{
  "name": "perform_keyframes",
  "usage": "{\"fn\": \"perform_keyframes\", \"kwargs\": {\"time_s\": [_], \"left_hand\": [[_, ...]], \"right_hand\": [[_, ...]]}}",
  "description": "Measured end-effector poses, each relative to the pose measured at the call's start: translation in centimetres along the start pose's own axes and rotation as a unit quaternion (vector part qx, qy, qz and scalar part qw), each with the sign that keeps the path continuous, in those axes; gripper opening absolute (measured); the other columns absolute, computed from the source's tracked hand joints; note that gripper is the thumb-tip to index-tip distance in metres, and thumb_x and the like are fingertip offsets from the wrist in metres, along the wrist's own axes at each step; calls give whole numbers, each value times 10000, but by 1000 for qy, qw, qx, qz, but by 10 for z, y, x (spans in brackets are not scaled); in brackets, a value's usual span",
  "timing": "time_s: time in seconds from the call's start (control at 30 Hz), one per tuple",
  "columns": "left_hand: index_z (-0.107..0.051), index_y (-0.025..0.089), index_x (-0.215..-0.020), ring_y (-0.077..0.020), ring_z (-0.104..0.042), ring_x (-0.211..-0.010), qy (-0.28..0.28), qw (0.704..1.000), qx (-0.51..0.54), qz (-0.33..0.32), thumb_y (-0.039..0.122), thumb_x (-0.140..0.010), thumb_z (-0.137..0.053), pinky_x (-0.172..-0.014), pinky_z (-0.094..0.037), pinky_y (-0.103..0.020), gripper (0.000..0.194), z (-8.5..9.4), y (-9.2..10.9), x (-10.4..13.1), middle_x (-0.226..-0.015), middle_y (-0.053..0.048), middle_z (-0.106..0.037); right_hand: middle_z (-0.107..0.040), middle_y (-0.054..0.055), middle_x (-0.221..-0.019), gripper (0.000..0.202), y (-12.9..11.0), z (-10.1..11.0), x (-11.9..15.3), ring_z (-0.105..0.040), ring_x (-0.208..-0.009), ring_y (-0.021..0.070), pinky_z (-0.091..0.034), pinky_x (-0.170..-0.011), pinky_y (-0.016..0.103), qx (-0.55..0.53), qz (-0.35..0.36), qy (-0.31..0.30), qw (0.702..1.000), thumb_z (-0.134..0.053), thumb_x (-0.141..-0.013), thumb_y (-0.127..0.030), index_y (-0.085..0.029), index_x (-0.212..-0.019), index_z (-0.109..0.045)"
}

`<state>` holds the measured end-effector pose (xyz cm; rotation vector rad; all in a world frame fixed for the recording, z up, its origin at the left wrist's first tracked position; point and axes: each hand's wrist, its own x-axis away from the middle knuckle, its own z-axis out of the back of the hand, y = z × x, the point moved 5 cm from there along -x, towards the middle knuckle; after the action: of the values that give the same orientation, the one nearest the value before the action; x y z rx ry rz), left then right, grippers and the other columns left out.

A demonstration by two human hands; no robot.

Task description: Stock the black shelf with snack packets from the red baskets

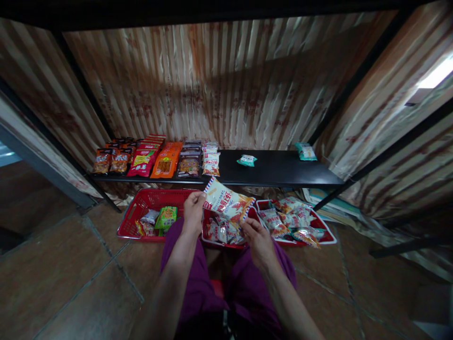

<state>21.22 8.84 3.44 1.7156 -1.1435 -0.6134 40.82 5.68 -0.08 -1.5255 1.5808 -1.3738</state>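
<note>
A white snack bag with red lettering and an orange picture (228, 202) is held tilted above the middle red basket (207, 242). My left hand (193, 210) pinches its left end, and my right hand (255, 237) grips its lower right corner. Similar white bags (222, 231) lie in the basket below. On the black shelf (276, 174) behind, a column of matching white bags (211, 160) stands beside dark brown packets (190, 163). Farther left are orange packets (167, 162), red packets (145, 157) and small orange-and-black bags (119, 159).
A small green-and-white bag (247, 160) lies on the shelf, another (306, 151) at its right end. The right basket (331, 236) holds several snack bags; the left basket (129, 215) holds green and white packets. Black shelf posts (364, 59) flank the shelf.
</note>
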Motion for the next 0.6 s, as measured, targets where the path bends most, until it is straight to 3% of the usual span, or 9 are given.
{"fn": "perform_keyframes", "kwargs": {"time_s": [0.2, 0.37, 0.5, 0.6], "left_hand": [[-637, 156, -640, -101, -508, -544, -46, 997, -57, -6, 304, -568, -722, -572, -395, -228, 186, -12, 24, -22, -583, 23, -606], [-658, 160, -635, -99, -476, -524, -98, 990, -100, -12, 276, -555, -726, -531, -362, -212, 156, -25, 34, -22, -535, 45, -572], [-660, 164, -636, -96, -464, -548, -111, 985, -126, -41, 238, -591, -698, -559, -363, -209, 95, -27, 43, -19, -561, 46, -575], [-670, 172, -651, -111, -486, -589, -147, 970, -175, -83, 227, -639, -665, -603, -379, -221, 57, -30, 45, -14, -603, 31, -594]], "right_hand": [[-625, 4, -546, 318, 29, -26, 31, -566, -525, 142, -449, -524, 258, 58, -38, -127, 989, -821, -506, -420, -172, -576, -634], [-671, 22, -573, 300, 30, -26, 24, -583, -549, 161, -476, -566, 290, 155, -39, -194, 968, -791, -538, -446, -170, -604, -695], [-720, 27, -705, 337, 19, 1, -2, -635, -670, 210, -507, -648, 345, 156, -20, -159, 975, -840, -434, -411, -191, -658, -715], [-726, 46, -759, 445, 2, 18, -14, -659, -722, 224, -517, -683, 360, 73, -19, -87, 993, -822, -477, -486, -197, -799, -720]]}}
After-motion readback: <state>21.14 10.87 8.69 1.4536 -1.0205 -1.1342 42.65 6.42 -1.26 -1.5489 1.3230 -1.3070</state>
